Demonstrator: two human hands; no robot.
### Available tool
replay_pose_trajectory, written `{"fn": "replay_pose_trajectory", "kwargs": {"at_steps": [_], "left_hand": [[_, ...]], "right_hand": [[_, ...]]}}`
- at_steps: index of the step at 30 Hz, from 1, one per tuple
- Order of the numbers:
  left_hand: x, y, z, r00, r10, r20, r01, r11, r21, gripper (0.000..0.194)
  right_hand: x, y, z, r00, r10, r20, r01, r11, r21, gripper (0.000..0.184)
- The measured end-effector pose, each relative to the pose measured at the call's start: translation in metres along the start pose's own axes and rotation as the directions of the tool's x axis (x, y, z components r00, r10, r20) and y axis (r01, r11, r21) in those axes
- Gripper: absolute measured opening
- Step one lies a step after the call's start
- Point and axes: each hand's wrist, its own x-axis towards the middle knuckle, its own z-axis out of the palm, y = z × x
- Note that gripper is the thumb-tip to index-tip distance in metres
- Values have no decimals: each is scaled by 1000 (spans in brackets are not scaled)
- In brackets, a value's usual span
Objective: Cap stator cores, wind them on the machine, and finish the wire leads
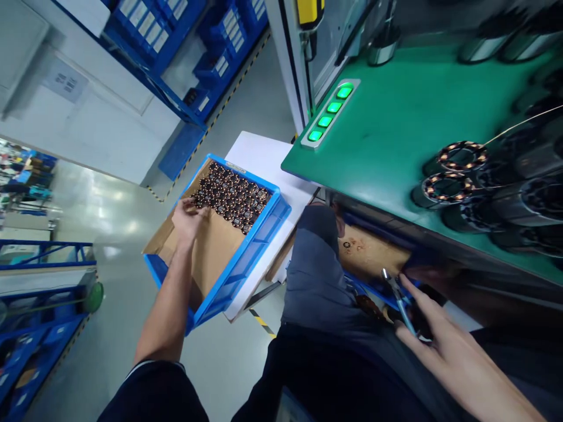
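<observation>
In the head view my left hand [187, 220] reaches into a blue crate [259, 234] lined with brown cardboard. Its fingers are curled round a small motor stator at the near-left edge of the packed rows; the hand hides most of that piece. Copper-wound stators [235, 196] fill the far half of the crate, standing close together. Bare cardboard [215, 246] shows in the near half. Low at my right side, my right hand [444, 340] is closed on a pair of pliers [401, 302] with blue handles, jaws pointing up and away from me.
A green worktop [387, 129] on the right carries a strip of lit green buttons [325, 122] and stators on metal cylinders [448, 187]. Under its edge sits a cardboard-lined tray [373, 252] with copper scraps. The crate rests on a white table [259, 146]. Blue shelving [176, 70] stands behind.
</observation>
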Motion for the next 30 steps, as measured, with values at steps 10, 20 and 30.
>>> {"fn": "replay_pose_trajectory", "kwargs": {"at_steps": [10,20,30], "left_hand": [[-116,181,29,567,805,-174,-712,372,-595,56],[-187,279,103,261,965,13,-741,209,-638,25],[-265,240,14,422,902,86,-549,330,-767,15]], "right_hand": [[-8,-43,-19,961,143,237,-181,973,145,91],[-35,-45,-35,989,127,80,-141,968,209,75],[-49,-75,-56,947,-22,-319,148,915,375,62]]}}
